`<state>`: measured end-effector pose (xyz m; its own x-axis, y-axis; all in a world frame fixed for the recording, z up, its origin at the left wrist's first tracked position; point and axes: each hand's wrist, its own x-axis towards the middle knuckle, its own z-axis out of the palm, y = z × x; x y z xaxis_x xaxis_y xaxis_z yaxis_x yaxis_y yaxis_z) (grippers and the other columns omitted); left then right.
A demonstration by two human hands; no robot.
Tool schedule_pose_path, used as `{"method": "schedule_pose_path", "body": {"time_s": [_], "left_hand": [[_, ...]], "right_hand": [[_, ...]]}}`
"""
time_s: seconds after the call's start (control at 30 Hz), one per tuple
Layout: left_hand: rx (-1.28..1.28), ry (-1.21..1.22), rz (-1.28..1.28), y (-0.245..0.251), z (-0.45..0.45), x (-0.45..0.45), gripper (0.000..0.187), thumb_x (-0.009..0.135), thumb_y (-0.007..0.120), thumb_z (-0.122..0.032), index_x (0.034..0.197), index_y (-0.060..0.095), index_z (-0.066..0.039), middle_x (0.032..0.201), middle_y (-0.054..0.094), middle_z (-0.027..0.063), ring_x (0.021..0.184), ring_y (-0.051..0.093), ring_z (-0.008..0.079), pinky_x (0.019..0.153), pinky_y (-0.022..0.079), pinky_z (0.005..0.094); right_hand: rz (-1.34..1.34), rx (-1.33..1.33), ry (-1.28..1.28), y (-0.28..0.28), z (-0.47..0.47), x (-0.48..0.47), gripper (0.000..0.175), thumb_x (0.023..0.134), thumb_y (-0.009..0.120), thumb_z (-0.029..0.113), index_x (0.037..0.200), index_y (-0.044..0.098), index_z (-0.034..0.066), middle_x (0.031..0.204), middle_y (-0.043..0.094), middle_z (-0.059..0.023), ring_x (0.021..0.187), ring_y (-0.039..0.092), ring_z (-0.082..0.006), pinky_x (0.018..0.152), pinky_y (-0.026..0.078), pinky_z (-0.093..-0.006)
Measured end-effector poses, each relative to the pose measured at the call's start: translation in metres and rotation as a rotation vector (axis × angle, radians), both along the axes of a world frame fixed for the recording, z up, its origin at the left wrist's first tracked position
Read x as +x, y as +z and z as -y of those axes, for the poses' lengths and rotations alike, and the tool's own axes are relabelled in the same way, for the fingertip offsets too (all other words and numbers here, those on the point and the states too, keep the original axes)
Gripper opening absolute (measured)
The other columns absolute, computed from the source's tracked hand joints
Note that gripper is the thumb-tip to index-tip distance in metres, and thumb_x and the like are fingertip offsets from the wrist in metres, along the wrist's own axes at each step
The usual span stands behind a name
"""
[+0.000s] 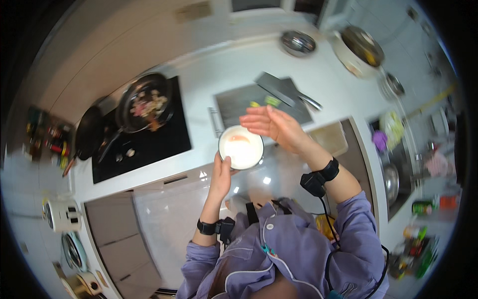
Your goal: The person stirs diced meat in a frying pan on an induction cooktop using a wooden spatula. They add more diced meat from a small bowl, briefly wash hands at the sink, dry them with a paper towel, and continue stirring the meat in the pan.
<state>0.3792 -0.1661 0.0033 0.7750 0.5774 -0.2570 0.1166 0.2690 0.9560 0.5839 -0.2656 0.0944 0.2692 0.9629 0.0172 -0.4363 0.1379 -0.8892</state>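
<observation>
My left hand [221,175] grips a round white bowl [242,149] with a dark rim, thumb at its lower left edge. The inside of the bowl is overexposed, so its contents cannot be made out. My right hand [278,127] is held flat with fingers stretched out beside the bowl's upper right rim, holding nothing. Beyond it a dark cutting board [235,99] lies on the counter. On the board rest a cleaver [274,88] and some small green pieces [272,101], partly close to my fingertips.
On the left, a frying pan [145,104] with chopped pink and pale food stands on a black cooktop [157,144], near a dark wok or lid [89,132]. A metal bowl [298,43] and a lidded pot [351,56] stand at the back. A sink [396,160] is at right.
</observation>
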Motion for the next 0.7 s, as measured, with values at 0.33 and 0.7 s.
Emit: {"method": "schedule_pose_path", "body": {"time_s": [0.33, 0.7], "left_hand": [[-0.063, -0.576, -0.074, -0.017, 0.255, 0.192, 0.052, 0.100, 0.033, -0.039, 0.133, 0.033, 0.001, 0.125, 0.051, 0.0170, 0.109, 0.057, 0.0267, 0.089, 0.052, 0.0395], [-0.184, -1.107, -0.280, -0.042, 0.485, 0.349, 0.042, 0.097, 0.040, -0.021, 0.134, 0.033, -0.002, 0.124, 0.048, 0.0134, 0.109, 0.054, 0.0226, 0.092, 0.051, 0.0367]], "right_hand": [[0.032, -0.126, -0.638, -0.035, 0.321, 0.083, 0.055, 0.101, 0.030, 0.043, 0.128, 0.046, -0.0023, 0.115, 0.059, -0.0156, 0.108, 0.059, -0.0233, 0.092, 0.049, -0.0355], [-0.162, -0.184, -1.404, -0.066, 0.578, 0.096, 0.047, 0.102, 0.029, 0.036, 0.125, 0.046, -0.0017, 0.116, 0.059, -0.0176, 0.107, 0.059, -0.0231, 0.092, 0.048, -0.0345]]}}
